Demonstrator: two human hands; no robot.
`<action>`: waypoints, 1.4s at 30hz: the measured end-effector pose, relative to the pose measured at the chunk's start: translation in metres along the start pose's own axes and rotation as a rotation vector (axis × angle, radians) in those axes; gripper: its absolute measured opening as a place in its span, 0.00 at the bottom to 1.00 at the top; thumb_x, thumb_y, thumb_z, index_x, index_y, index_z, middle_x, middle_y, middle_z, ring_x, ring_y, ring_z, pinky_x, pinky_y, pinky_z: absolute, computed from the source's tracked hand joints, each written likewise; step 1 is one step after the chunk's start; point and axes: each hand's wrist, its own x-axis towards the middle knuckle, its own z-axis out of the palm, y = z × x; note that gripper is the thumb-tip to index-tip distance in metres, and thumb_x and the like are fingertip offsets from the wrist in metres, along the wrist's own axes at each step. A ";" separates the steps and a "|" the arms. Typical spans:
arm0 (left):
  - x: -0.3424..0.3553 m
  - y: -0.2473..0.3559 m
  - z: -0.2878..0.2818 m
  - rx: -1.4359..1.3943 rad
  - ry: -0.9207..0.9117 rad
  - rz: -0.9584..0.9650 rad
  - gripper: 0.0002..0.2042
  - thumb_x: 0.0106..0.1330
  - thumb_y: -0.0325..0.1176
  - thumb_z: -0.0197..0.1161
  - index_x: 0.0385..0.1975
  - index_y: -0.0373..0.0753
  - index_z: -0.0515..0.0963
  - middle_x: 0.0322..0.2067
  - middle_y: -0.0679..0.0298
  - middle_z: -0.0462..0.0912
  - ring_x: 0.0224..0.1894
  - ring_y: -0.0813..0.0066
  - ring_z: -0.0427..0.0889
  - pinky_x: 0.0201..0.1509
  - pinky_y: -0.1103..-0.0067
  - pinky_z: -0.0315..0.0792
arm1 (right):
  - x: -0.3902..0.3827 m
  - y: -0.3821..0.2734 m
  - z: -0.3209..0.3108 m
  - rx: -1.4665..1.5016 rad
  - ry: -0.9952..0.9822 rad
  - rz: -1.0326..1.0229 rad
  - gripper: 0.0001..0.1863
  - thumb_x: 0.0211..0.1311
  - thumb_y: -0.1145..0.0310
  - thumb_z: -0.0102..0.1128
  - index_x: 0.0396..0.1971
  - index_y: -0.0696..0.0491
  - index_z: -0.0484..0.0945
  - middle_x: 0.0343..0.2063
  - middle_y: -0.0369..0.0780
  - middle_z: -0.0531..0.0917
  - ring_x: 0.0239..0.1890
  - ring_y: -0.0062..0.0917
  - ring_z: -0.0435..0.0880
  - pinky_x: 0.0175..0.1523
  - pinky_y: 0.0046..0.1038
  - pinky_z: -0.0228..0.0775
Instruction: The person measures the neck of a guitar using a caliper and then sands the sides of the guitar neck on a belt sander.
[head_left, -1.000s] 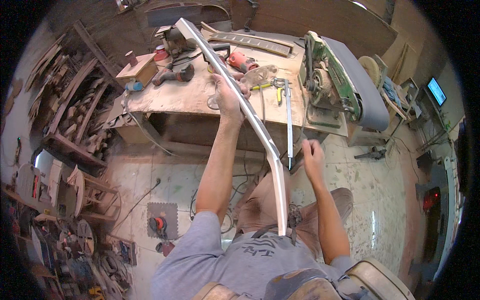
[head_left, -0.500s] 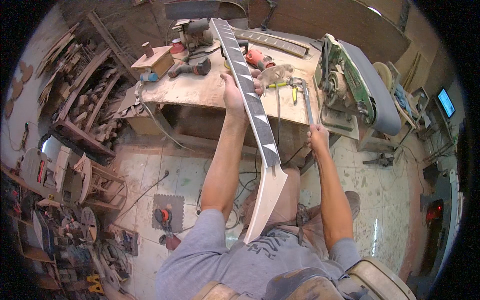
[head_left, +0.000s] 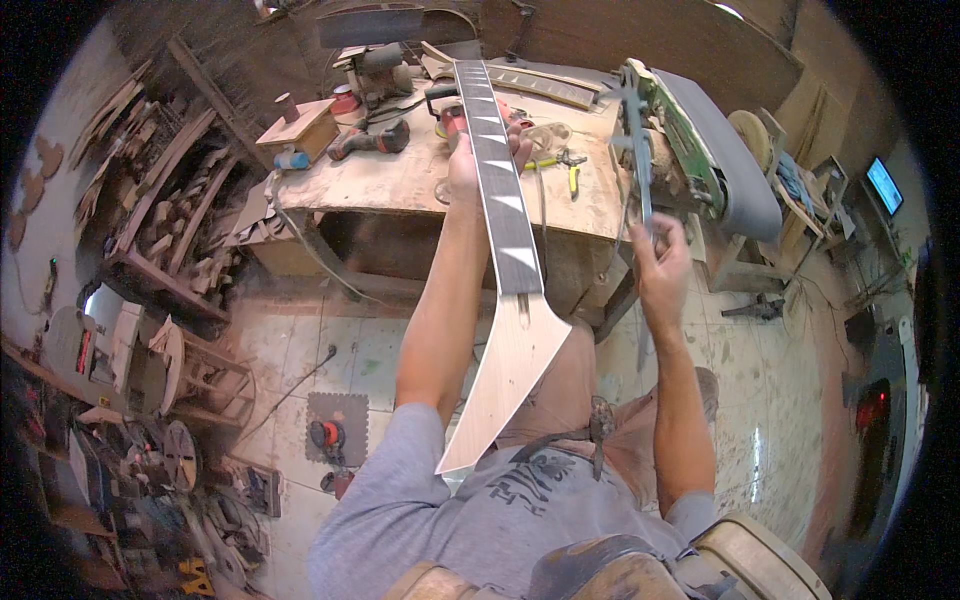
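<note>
A guitar neck (head_left: 500, 190) with a dark fretboard, pale shark-fin inlays and a bare wood headstock (head_left: 510, 370) slants across the middle, headstock toward my body. My left hand (head_left: 465, 170) is closed around it from beneath, with its fingertips showing past the right edge. At right, off the bench edge, my right hand (head_left: 663, 262) grips a long metal caliper (head_left: 640, 150), held upright with its jaws up; motion blurs it. Pliers with yellow handles (head_left: 572, 178) lie on the workbench (head_left: 400, 185) between the neck and the caliper.
A belt sander (head_left: 715, 150) stands at the bench's right end. A cordless power tool (head_left: 370, 140), a wooden box (head_left: 297, 130) and another inlaid neck piece (head_left: 550, 85) rest on the bench. Wood scraps fill a rack (head_left: 170, 220) at left. A sander (head_left: 325, 435) sits on the floor mat.
My right hand has lifted the caliper off the bench and turned it upright. The neck has swung more upright, its face turned more toward me, and its headstock end has shifted left.
</note>
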 end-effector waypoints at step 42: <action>0.010 -0.063 0.090 0.119 0.197 -0.030 0.09 0.80 0.38 0.46 0.44 0.38 0.67 0.39 0.54 0.82 0.29 0.70 0.81 0.30 0.73 0.81 | 0.004 -0.116 -0.109 -0.202 -0.062 -0.164 0.15 0.73 0.60 0.64 0.46 0.57 0.80 0.23 0.27 0.73 0.25 0.10 0.67 0.29 0.18 0.56</action>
